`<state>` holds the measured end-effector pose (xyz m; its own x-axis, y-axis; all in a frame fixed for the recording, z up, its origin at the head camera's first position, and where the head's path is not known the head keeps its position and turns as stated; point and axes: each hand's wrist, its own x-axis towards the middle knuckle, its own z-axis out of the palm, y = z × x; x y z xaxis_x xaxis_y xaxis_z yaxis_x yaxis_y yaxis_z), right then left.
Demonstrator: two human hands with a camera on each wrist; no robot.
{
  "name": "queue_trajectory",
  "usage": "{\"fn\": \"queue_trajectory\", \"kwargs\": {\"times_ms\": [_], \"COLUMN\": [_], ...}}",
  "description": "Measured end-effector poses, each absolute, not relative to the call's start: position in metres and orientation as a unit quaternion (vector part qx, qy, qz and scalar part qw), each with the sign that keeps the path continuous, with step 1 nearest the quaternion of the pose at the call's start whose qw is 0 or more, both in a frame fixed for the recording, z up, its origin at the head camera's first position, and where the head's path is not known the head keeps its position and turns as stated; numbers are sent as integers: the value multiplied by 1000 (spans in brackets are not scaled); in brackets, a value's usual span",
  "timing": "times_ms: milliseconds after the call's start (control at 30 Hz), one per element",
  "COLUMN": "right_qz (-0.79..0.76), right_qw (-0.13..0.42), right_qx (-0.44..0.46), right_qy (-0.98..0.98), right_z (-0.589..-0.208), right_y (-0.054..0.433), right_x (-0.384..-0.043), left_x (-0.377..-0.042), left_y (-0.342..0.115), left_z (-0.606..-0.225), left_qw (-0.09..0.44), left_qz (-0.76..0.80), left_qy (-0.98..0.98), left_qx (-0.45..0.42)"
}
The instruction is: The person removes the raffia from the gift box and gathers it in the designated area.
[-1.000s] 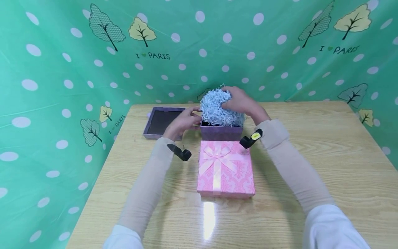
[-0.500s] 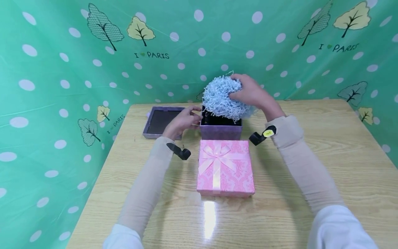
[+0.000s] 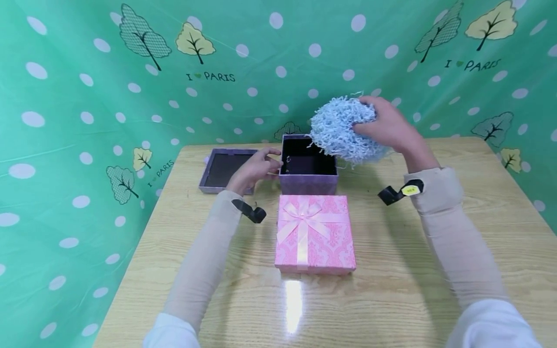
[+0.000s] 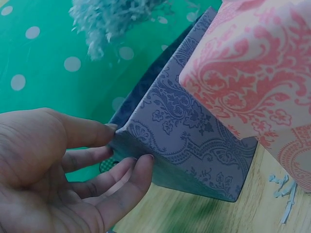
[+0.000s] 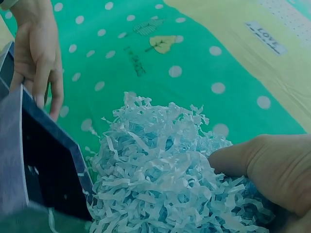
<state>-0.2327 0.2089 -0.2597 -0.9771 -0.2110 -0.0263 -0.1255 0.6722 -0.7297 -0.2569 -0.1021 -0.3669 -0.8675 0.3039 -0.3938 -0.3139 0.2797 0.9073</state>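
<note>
Above the desk (image 3: pixel 505 208), toward the right of the open purple box (image 3: pixel 309 185), my right hand (image 3: pixel 389 124) grips the shredded blue paper (image 3: pixel 341 126). My left hand (image 3: pixel 256 170), fingers relaxed, touches the box's left edge; desk surface extends rightward.

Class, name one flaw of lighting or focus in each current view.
Head view: white glare on the pale wood-grain table, just in front of the pink patterned ribboned box; left wrist view: the light-blue shredded paper looks soft, perhaps out of focus; right wrist view: the dark inside of the open purple box shows little detail.
</note>
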Motion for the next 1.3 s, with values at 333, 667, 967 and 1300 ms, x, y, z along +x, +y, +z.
{"fn": "queue_trajectory", "kwargs": {"times_ms": [333,667,967,1300], "right_qz": [-389,-375,-352,-323], "right_qw": [48,41,54,30], "right_qx": [-64,-50,-26,-14], "right_qy": [918,925,934,946], "right_z": [-274,-307,-341,-369], "right_y": [249,281,302,318], "right_x": [-224,-214,-207,-211], "left_x": [-256,-256,-256,-255], "left_y": [-103,-103,-103,-104], "left_z": [-366,-366,-369,-368], "left_qw": [259,256,257,258], "left_qz": [606,603,606,608], "left_qy": [752,755,753,751], "left_qx": [-3,-3,-2,-2]}}
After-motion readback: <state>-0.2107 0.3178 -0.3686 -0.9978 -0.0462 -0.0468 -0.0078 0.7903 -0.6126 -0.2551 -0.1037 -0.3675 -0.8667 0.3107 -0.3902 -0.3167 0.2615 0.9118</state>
